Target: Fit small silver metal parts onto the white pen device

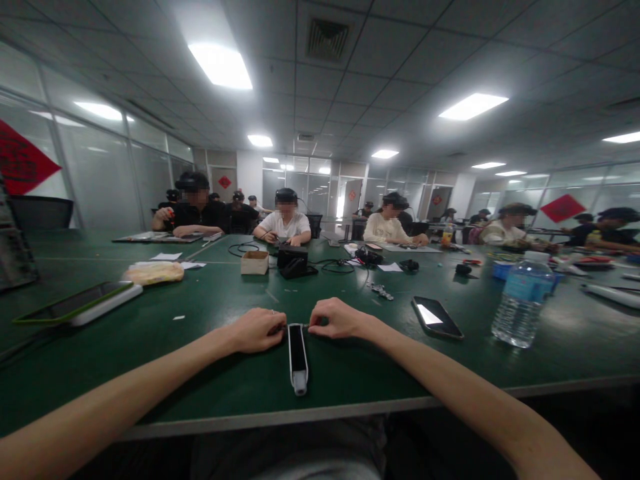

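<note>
A long, narrow device (298, 357) with a black face, white edges and a pale knob at its near end lies on the green table in front of me. At its far end, my left hand (260, 330) is closed with fingers curled, just left of the device. My right hand (336, 319) pinches at the far right corner. Something thin and small shows at the fingertips of both hands, stretching toward the device's far edge. It is too small to name, and the left fingers partly hide it.
A phone (437, 317) and a water bottle (524, 303) stand to the right. A small open box (255, 263) and black device (294, 260) sit ahead. Leftward lies a green-edged tablet (75, 301). Small metal pieces (381, 291) lie beyond my right hand. Several people work across the table.
</note>
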Demonstrator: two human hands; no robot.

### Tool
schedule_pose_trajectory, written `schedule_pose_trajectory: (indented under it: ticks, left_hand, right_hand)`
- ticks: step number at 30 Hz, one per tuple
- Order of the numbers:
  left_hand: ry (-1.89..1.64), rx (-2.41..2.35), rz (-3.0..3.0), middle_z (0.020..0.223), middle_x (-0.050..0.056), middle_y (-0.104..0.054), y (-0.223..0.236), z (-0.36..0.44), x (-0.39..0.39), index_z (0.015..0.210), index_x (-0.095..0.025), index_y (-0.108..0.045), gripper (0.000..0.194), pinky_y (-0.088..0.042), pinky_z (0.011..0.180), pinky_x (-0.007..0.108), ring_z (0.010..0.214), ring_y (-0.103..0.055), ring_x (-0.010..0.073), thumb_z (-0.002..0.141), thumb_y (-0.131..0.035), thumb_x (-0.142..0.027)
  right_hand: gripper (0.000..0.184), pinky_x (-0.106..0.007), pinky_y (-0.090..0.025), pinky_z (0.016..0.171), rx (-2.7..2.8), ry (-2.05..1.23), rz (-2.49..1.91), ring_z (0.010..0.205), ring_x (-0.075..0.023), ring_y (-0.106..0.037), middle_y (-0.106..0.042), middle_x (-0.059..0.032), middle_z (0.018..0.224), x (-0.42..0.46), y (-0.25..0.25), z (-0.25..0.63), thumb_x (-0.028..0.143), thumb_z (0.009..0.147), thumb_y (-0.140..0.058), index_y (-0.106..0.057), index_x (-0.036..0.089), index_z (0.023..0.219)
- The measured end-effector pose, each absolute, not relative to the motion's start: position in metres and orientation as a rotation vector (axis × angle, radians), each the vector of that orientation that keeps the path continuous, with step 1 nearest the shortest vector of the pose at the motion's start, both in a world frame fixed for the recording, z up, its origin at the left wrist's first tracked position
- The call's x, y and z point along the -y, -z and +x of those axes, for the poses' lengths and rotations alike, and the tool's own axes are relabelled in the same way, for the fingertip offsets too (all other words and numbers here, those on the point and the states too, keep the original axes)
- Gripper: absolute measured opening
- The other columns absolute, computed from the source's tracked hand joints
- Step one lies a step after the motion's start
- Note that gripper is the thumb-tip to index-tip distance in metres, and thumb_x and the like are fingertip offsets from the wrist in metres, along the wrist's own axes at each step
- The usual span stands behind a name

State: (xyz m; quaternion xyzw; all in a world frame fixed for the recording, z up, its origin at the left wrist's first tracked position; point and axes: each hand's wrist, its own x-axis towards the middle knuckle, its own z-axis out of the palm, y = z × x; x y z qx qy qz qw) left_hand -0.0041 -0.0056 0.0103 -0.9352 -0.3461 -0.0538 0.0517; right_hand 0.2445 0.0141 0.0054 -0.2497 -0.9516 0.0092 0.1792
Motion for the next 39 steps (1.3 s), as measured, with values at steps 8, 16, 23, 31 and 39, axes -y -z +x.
schedule_pose_trajectory:
  ticks: [8, 16, 23, 31, 39]
  left_hand:
    - [0.139, 1.063, -2.820, 0.078, 0.002, -0.065, -0.0119, -0.0026, 0.0080, 0.087, -0.019, -0.057, 0.012, -0.039, 0.058, 0.024, 0.067, -0.058, 0.0161, 0.085, -0.045, -0.023]
    - [0.144, 1.071, -2.837, 0.081, 0.003, -0.065, -0.0118, -0.0029, 0.0074, 0.088, -0.020, -0.057, 0.013, -0.040, 0.059, 0.025, 0.069, -0.059, 0.0166, 0.086, -0.045, -0.024]
    - [0.136, 1.067, -2.834, 0.080, 0.003, -0.065, -0.0139, -0.0024, 0.0087, 0.089, -0.020, -0.057, 0.013, -0.039, 0.059, 0.025, 0.068, -0.059, 0.0169, 0.086, -0.045, -0.024]
    - [0.141, 1.049, -2.837, 0.080, 0.003, -0.065, -0.0124, -0.0036, 0.0069, 0.089, -0.020, -0.057, 0.013, -0.037, 0.058, 0.025, 0.067, -0.059, 0.0170, 0.086, -0.045, -0.025]
    - [0.140, 1.058, -2.821, 0.080, 0.002, -0.065, -0.0109, -0.0022, 0.0069, 0.089, -0.020, -0.057, 0.013, -0.037, 0.058, 0.025, 0.067, -0.059, 0.0167, 0.086, -0.045, -0.024]
  right_hand:
    - [0.012, -0.024, -0.043, 0.068, 2.700, 0.006, -0.727, 0.072, -0.0128, -0.059, -0.067, -0.0042, 0.080, -0.0137, -0.0060, 0.2440, 0.025, 0.081, -0.066, -0.070, 0.015, 0.085]
    - [0.013, -0.024, -0.043, 0.070, 2.698, -0.006, -0.717, 0.075, -0.0131, -0.058, -0.067, -0.0044, 0.083, -0.0144, -0.0059, 0.2446, 0.027, 0.083, -0.065, -0.069, 0.015, 0.086]
    - [0.015, -0.025, -0.044, 0.072, 2.704, -0.008, -0.725, 0.079, -0.0143, -0.058, -0.066, -0.0050, 0.085, -0.0143, -0.0075, 0.2441, 0.029, 0.084, -0.064, -0.068, 0.014, 0.088]
    - [0.017, -0.025, -0.043, 0.073, 2.706, -0.016, -0.687, 0.081, -0.0141, -0.058, -0.066, -0.0053, 0.089, -0.0136, -0.0056, 0.2430, 0.028, 0.086, -0.062, -0.067, 0.015, 0.093]
    - [0.018, -0.025, -0.044, 0.073, 2.692, 0.014, -0.676, 0.081, -0.0147, -0.058, -0.066, -0.0055, 0.089, -0.0157, 0.0002, 0.2411, 0.030, 0.086, -0.061, -0.067, 0.015, 0.094]
